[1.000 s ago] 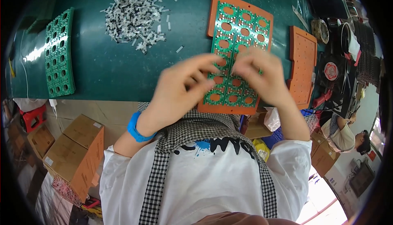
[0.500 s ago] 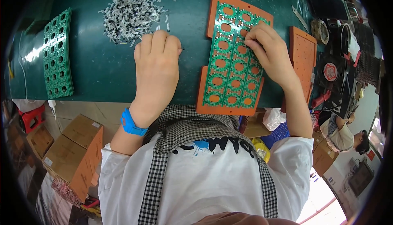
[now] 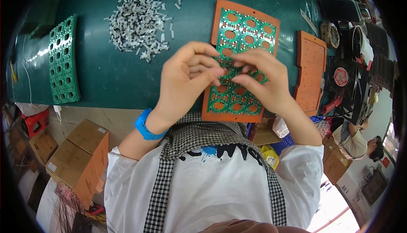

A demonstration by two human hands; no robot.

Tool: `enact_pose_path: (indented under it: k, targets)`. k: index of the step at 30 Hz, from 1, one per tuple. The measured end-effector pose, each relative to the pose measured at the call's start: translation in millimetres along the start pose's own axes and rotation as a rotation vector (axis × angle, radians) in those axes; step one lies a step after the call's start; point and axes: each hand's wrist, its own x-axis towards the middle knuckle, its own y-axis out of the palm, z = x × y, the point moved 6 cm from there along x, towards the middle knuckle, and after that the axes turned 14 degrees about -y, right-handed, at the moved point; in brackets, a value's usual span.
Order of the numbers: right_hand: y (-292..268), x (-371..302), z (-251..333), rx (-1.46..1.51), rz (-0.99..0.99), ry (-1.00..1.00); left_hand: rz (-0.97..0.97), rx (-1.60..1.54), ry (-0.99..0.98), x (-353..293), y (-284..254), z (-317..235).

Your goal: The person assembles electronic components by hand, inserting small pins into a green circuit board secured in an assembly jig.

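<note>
A green circuit board panel [image 3: 240,32] with rows of oval openings lies on an orange tray [image 3: 229,117]. My left hand [image 3: 182,78] is over the panel's left edge, its thumb pressed to curled fingers and its index finger stretched out. Whatever it pinches is too small to make out. Facing it, my right hand [image 3: 269,78] hovers above the middle of the panel, thumb and fingers apart, nothing visible between them. The two hands do not touch. Up and left of my left hand is a pile of small clear parts with dark ends [image 3: 136,23].
A stack of green circuit board panels [image 3: 63,61] stands at the table's left. Another orange tray [image 3: 310,71] lies to the right, near a metal ruler-like strip [image 3: 309,22] and a round dish [image 3: 330,33]. Cardboard boxes [image 3: 78,148] sit below left. A co-worker [image 3: 356,139] is at far right.
My left hand has moved right, from the pile's lower edge to the panel. My right hand has come down and left, and its fingers have parted. The view has shifted slightly.
</note>
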Motion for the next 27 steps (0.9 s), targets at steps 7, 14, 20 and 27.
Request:
enact_pose_path:
  k: [7, 14, 20, 27]
  targets:
    - [-13, 11, -7, -0.024, 0.061, -0.14, 0.052, 0.151, -0.092, 5, 7, -4]
    - [-45, 23, -57, -0.304, 0.1, 0.024, -0.771, 1.282, 0.463, 7, -43, -50]
    - [-42, 31, -57, -0.308, 0.129, -0.005, -0.731, 1.326, 0.479, 12, -42, -49]
    - [-39, 22, -58, -0.413, 0.063, -0.072, -0.602, 0.979, 0.446, 7, -36, -48]
